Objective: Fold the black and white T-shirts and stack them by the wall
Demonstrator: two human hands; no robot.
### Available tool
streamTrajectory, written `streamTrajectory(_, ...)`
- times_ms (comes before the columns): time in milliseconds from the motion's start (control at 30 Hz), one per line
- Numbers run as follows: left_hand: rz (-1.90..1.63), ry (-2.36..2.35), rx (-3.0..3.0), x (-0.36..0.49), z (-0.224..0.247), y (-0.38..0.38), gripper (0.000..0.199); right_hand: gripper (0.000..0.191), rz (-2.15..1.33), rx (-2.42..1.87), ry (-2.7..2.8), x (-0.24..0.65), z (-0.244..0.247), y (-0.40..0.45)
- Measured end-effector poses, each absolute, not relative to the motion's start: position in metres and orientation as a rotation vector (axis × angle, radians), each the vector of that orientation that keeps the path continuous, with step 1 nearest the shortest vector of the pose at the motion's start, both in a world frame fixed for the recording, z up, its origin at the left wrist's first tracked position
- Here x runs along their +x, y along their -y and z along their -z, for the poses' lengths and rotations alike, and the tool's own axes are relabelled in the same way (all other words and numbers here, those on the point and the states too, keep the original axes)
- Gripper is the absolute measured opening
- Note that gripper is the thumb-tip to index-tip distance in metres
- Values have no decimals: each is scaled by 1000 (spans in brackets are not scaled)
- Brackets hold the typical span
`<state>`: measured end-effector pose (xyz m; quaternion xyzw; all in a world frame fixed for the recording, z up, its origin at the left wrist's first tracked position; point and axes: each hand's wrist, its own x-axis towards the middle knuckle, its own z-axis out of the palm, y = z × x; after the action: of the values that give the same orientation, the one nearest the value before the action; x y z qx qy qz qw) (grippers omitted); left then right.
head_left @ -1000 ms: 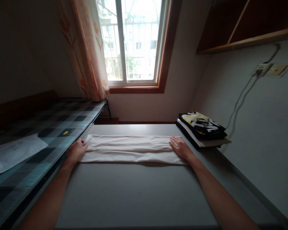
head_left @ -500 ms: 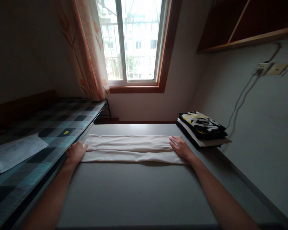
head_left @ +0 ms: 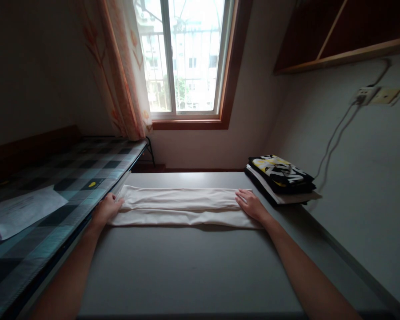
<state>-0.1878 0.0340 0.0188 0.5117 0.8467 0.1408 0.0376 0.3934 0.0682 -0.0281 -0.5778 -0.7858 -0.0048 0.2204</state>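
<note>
A white garment, folded into a long strip with a lengthwise crease, lies across the grey table. At its left end my left hand is closed on the edge of the cloth, thumb against fingers, and that corner is slightly raised. My right hand rests flat on the right end of the strip, fingers stretched out over the fabric. What kind of garment it is I cannot tell from the folded shape.
A stack of folded clothes sits at the table's back right, by the wall. To the left is a checked mattress with a paper sheet on it. A cable hangs from the wall socket.
My left hand has shifted slightly, and the cloth's left end has lifted and spread a little with it. My right hand stays in place.
</note>
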Motion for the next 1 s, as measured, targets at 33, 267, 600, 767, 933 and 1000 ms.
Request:
streamTrajectory(33, -500, -2565, 1570, -190, -18, -35, 38, 44, 13, -1601, 2173, 393, 28, -68)
streamTrajectory(267, -970, -2306, 1407, -202, -19, -34, 38, 43, 38, -1586, 2191, 393, 28, -68)
streamTrajectory(600, -1372, -1510, 1398, -141, -44, -28, 57, 39, 90, -1564, 2176, 391, 32, -70)
streamTrajectory(767, -1134, -1420, 1893, -87, -25, -38, 43, 40, 109, -1612, 2182, 390, 33, -69)
streamTrajectory(933, -962, -1608, 2076, -76, -11, -38, 33, 40, 109, -1642, 2178, 389, 32, -69)
streamTrajectory(1000, -874, -1808, 2062, -76, -11, -35, 27, 40, 91, -1649, 2171, 389, 32, -69)
